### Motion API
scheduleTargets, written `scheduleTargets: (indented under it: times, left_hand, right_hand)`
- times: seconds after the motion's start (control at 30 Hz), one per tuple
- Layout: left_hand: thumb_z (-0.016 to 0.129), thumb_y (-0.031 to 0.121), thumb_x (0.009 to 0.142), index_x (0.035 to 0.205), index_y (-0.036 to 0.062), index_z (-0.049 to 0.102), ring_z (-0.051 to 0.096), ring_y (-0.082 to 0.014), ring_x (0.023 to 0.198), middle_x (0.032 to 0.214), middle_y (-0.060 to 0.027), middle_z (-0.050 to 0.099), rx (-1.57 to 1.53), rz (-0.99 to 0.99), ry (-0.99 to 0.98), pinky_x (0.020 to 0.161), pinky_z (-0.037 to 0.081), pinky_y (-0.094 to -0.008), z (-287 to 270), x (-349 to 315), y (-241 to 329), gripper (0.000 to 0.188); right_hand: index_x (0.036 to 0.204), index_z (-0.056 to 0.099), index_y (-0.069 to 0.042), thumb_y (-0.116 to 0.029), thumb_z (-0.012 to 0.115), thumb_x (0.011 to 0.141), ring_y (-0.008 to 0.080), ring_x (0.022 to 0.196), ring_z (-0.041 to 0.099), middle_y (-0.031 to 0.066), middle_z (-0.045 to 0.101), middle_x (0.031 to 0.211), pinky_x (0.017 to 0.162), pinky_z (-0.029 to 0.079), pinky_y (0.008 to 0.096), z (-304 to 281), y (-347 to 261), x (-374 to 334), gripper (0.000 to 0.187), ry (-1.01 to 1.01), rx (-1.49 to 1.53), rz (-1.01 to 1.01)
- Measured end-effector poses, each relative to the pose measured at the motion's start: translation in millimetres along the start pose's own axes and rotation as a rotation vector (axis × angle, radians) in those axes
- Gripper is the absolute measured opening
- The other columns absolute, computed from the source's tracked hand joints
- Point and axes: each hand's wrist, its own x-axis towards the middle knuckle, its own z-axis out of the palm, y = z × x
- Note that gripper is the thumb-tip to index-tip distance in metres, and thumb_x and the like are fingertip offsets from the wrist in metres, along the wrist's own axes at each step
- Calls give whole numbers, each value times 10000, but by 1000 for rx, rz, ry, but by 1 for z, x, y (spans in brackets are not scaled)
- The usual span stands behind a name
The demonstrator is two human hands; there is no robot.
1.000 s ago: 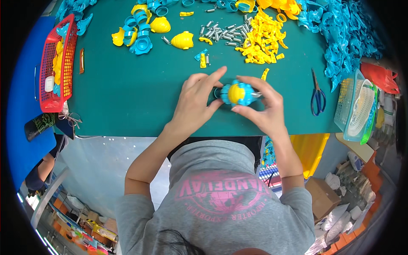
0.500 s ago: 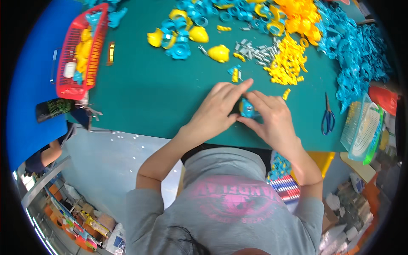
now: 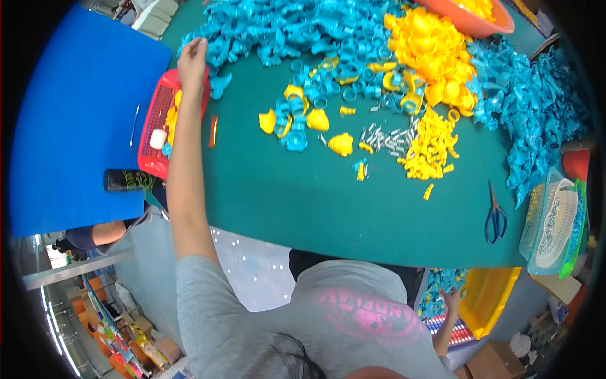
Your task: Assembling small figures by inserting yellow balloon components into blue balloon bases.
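Note:
My left arm is stretched far to the left. My left hand [image 3: 192, 63] is at the far end of the red basket [image 3: 154, 120], beside the big heap of blue plastic parts [image 3: 278, 28]. Its fingers are drawn together, and anything between them is hidden. Down past the table's near edge, my right hand [image 3: 450, 300] is over a box of small blue and yellow pieces [image 3: 437, 284]. Its thumb and fingers look apart, with nothing seen between them. Yellow parts [image 3: 172, 123] and a white piece [image 3: 158, 139] lie in the basket.
Yellow shells [image 3: 435, 50], small yellow pieces [image 3: 429, 148] and grey metal pins [image 3: 391, 139] lie in piles on the green table. Scissors [image 3: 495, 218] lie near the right side, by pale baskets [image 3: 552, 227]. A black bottle [image 3: 126, 180] is near the red basket.
My hands were together over the table around a small blue and yellow piece. They have parted: the left went to the far left, the right below the table edge. The view has shifted.

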Motion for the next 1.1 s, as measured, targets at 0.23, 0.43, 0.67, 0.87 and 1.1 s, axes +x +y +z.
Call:
scheduleTargets:
  times: [0.23, 0.43, 0.67, 0.87, 1.1]
  left_hand:
    - [714, 356, 628, 1222, 86, 473, 384, -352, 1176, 1222, -178, 457, 1098, 294, -409, 986, 317, -430, -45, -23, 4, 696]
    - [716, 224, 628, 1306, 129, 354, 303, -368, 1236, 1304, -150, 378, 1204, 359, -107, 998, 289, -475, -69, -30, -17, 775]
    - [654, 396, 738, 1331, 72, 325, 332, -357, 1231, 1320, -164, 383, 1207, -24, -498, 1001, 296, -446, -79, 24, -19, 752]
    - [529, 639, 739, 1271, -35, 386, 410, -311, 1194, 1293, -234, 405, 323, -297, -177, 966, 341, -385, -78, 132, -77, 871]
    - [466, 724, 707, 1379, 104, 257, 251, -271, 1297, 1415, -127, 261, -15, -586, -427, 1046, 191, -427, 13, 162, -117, 938]
  right_hand:
    - [853, 626, 16, -136, 524, 833, 272, 666, 591, 159, 637, 756, 635, 476, 335, -22, 131, -18, 184, 1198, -56, 557]
    - [977, 616, 35, -130, 507, 844, 239, 801, 606, 131, 652, 870, 745, 473, 309, -262, -166, -68, 239, 1679, 298, -373]
    - [1019, 588, 12, -53, 557, 824, 139, 936, 534, 60, 586, 1018, 818, 424, 253, -246, -542, -38, 209, 435, 783, -1136]
    - [976, 624, -19, -316, 594, 822, 199, 878, 605, 99, 642, 945, 783, 465, 305, -229, -796, -57, 336, 195, 256, -1609]
    - [1100, 586, -35, -604, 547, 733, 311, 997, 562, 222, 593, 1032, 879, 423, 354, -188, -939, -19, 679, 237, 65, -1361]
